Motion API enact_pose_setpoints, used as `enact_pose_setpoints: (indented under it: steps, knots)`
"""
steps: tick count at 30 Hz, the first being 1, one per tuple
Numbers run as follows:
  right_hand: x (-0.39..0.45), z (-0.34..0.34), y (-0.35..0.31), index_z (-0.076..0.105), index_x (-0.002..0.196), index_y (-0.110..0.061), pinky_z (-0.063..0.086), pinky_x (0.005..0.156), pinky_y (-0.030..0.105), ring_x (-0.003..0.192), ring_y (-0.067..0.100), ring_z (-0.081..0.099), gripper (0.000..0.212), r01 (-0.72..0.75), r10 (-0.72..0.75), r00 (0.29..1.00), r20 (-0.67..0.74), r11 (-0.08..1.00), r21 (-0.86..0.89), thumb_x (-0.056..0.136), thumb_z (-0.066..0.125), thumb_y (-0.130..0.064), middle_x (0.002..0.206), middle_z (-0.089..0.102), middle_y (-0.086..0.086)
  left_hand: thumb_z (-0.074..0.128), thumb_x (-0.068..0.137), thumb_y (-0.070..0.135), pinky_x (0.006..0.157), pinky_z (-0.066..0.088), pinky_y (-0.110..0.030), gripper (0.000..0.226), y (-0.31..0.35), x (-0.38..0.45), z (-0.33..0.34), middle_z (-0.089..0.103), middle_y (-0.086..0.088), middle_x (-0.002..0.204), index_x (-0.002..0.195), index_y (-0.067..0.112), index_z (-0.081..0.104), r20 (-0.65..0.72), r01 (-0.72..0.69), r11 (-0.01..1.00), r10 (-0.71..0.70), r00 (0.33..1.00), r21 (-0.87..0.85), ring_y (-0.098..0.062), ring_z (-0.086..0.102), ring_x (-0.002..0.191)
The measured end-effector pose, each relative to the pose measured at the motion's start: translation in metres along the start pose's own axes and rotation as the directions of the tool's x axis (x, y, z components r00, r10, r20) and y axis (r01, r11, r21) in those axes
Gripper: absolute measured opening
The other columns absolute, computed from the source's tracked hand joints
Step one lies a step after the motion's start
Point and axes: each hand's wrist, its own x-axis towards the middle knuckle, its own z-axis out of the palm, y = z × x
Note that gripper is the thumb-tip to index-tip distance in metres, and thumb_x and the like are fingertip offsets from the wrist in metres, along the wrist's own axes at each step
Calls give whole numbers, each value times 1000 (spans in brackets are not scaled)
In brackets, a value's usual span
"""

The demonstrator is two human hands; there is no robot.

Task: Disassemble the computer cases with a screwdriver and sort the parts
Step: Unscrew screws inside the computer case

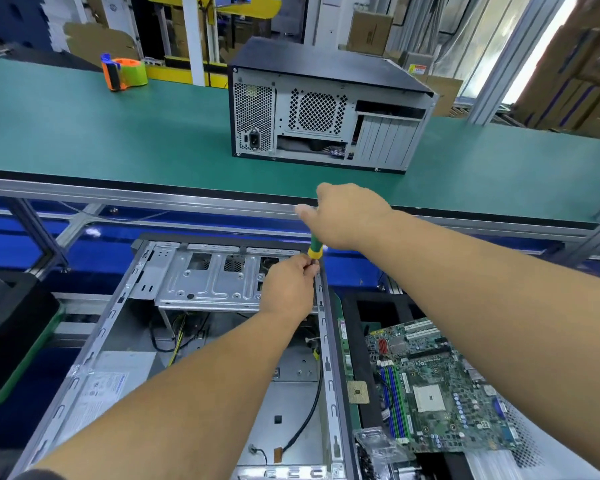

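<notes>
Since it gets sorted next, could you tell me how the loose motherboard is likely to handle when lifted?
The motherboard looks thin and flat, so probably light and fairly stiff. Its bare socket and dense small parts suggest it is fragile; gripping the edges seems wiser.

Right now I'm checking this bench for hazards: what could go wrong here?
The left hand pinches by the tip of the screwdriver that the right hand drives; a slip could jab a fingertip. A freed screw might drop into the open case. The bare motherboard beside it could get knocked.
</notes>
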Motion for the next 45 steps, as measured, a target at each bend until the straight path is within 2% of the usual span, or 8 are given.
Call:
enact_pose_setpoints:
  steps: [7,14,17,23,29,32,40,45]
  knots:
    - [1,-15,-2,55,98,-29,46,66,41,87,20,49,23,224,-219,940,263,975,11,88,52,-9,102,48,0,64,101,36,53,37,-22,13,2,2,-1,66,9,76,94,26,67,-28,33,999,-34,999,-33,-5,58,66]
    - [-2,-5,-17,49,112,-19,46,71,39,89,27,54,33,17,-10,993,118,998,-61,102,44,-50,100,55,-1,58,105,30,64,55,-34,12,-1,1,-1,71,3,84,105,26,69,32,3,999,-2,999,-48,-13,64,70]
    - [0,1,-18,54,102,-18,44,63,35,81,28,56,9,49,-42,998,37,972,-230,100,51,-26,90,58,3,62,102,31,61,53,-30,9,-2,4,0,70,9,79,98,30,70,32,18,995,-15,999,-98,-11,65,70]
    - [0,-22,0,60,99,-31,40,48,28,71,17,56,36,204,-253,917,308,962,183,85,53,1,93,59,-4,62,102,33,65,49,-23,11,-7,3,-5,71,10,87,106,32,71,82,3,990,9,997,-144,-9,65,78]
    - [2,4,-5,46,102,-19,38,61,36,82,25,51,40,27,-27,998,59,1000,-2,97,52,-58,89,54,-1,58,104,32,74,57,-34,20,-6,4,-5,74,6,91,113,24,74,62,-12,995,18,998,-103,-14,68,80]
    - [6,14,-4,43,95,-16,40,60,36,78,28,54,25,-40,29,997,-74,987,-153,100,52,-38,91,58,4,57,105,30,69,56,-35,21,-2,6,-4,74,1,88,113,20,74,54,-54,998,55,997,-30,-18,67,76]
    - [5,-2,2,62,91,-28,49,52,24,67,5,59,35,245,-315,938,143,897,368,81,59,6,95,64,-6,61,102,34,61,38,-31,9,-9,11,-9,61,9,77,103,26,63,46,-161,981,157,987,104,-14,54,69]
    - [4,7,-10,51,94,-21,34,53,31,79,23,54,42,55,-55,998,18,998,-3,96,51,-63,79,51,-6,65,100,37,67,54,-34,14,-9,15,-9,70,5,78,94,26,69,92,-82,997,80,993,17,-14,64,72]
